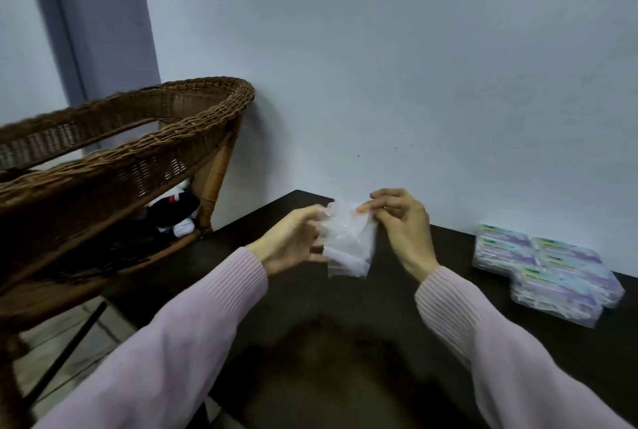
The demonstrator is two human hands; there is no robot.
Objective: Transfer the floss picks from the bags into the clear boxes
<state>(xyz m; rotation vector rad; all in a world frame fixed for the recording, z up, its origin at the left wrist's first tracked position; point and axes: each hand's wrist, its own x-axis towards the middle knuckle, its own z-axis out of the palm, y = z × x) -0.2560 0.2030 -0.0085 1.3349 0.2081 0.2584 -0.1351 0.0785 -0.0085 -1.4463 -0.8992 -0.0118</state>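
Dark table [345, 308]: two hands [293, 242] [400, 221] pinch one clear bag [348, 245].

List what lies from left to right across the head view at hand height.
Wicker chair → left hand → clear plastic bag, held up between both hands → right hand → stacked floss pick packs on the dark table.
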